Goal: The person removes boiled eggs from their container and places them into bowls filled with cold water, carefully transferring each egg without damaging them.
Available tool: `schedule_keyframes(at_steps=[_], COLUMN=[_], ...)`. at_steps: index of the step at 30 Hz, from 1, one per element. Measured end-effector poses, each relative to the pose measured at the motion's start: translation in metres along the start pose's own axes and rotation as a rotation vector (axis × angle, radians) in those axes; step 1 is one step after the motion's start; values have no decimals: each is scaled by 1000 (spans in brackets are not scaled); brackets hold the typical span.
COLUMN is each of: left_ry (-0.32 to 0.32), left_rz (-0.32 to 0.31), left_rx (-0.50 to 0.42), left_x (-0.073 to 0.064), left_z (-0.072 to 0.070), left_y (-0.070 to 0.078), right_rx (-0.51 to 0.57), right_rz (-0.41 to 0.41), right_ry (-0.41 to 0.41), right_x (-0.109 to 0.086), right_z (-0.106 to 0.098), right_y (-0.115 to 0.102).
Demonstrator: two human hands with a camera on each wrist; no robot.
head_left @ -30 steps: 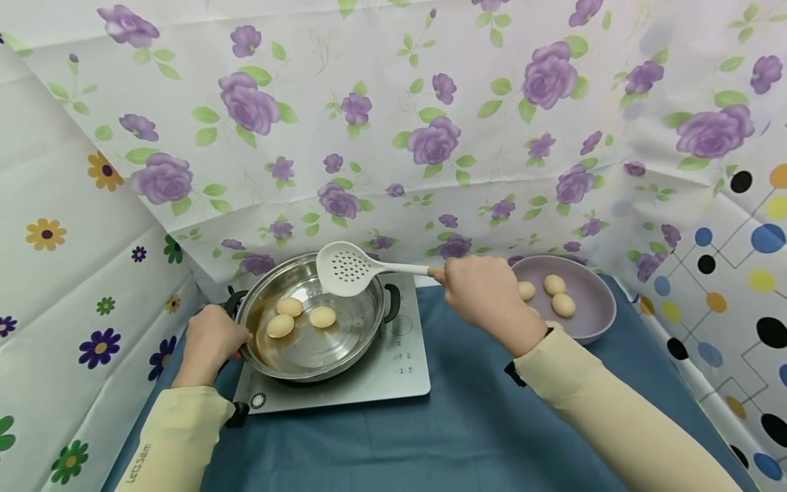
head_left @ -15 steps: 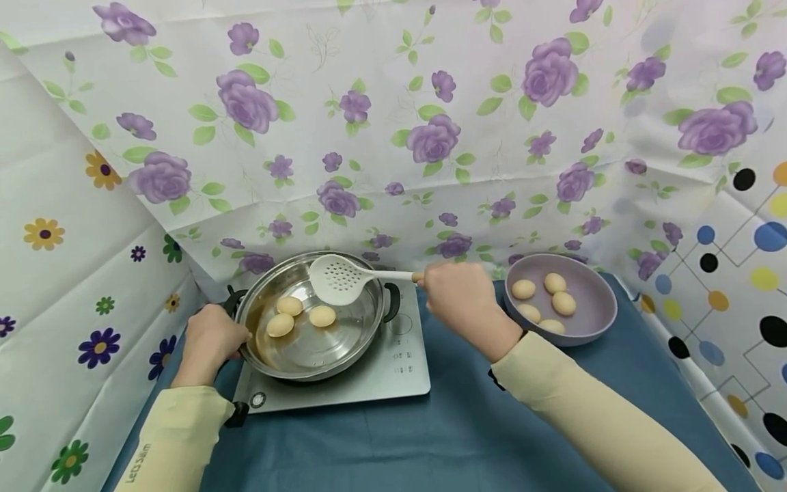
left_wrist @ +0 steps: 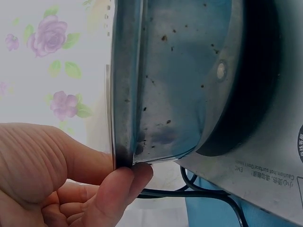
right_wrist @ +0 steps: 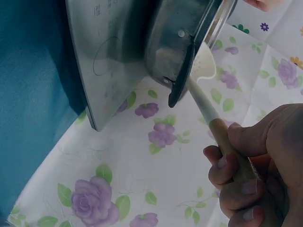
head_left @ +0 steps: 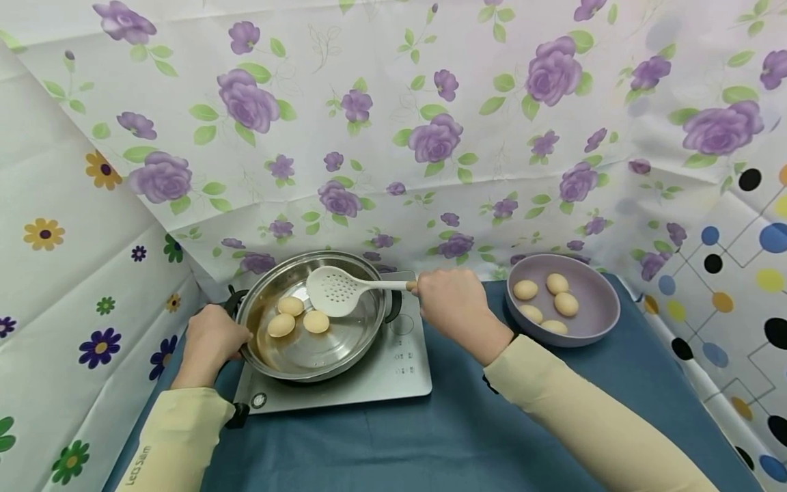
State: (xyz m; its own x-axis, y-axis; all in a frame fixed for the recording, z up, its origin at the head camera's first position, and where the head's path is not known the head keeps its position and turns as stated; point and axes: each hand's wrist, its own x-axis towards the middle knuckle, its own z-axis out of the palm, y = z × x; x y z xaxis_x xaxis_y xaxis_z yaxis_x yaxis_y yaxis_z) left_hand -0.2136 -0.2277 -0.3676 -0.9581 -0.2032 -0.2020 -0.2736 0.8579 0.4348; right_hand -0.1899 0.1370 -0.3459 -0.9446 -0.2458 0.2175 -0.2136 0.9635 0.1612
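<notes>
A steel pan (head_left: 307,355) with black side handles holds three brown eggs, one of them an egg (head_left: 316,322) nearest the skimmer. My left hand (head_left: 212,338) pinches the pan's rim between thumb and fingers, as the left wrist view shows at the pan wall (left_wrist: 175,90). With curled fingers my right hand (head_left: 453,301) grips the wooden handle (right_wrist: 227,142) of a white skimmer (head_left: 336,292). The skimmer's perforated head is inside the pan's outline, its edge right at the nearest egg. Its white shaft crosses the rim above the right pan handle (head_left: 394,307).
The pan sits on a silver induction cooktop (head_left: 369,389) on a blue cloth (head_left: 467,424). To the right stands a purple bowl (head_left: 599,307) with several eggs. Flowered sheets (head_left: 381,123) hang close behind and at the sides. Black cables (left_wrist: 208,193) run beside the cooktop.
My right hand has moved left, and the skimmer head has come down into the pan. The nearest egg has shifted slightly left. The left hand has stayed at the rim.
</notes>
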Motion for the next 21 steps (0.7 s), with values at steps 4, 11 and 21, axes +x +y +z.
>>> schedule_keyframes(at_steps=[4, 11, 21], left_ry=[4, -2, -5], left_rz=[5, -11, -22], left_rx=[0, -16, -22], left_x=[0, -2, -2], left_z=[0, 0, 1], left_y=[0, -1, -1], right_rx=[-11, -16, 29], right_rz=[-22, -75, -111], right_ry=[-41, -70, -124], right_x=[-3, -10, -17], right_z=[0, -4, -9], right_y=[-2, -11, -22])
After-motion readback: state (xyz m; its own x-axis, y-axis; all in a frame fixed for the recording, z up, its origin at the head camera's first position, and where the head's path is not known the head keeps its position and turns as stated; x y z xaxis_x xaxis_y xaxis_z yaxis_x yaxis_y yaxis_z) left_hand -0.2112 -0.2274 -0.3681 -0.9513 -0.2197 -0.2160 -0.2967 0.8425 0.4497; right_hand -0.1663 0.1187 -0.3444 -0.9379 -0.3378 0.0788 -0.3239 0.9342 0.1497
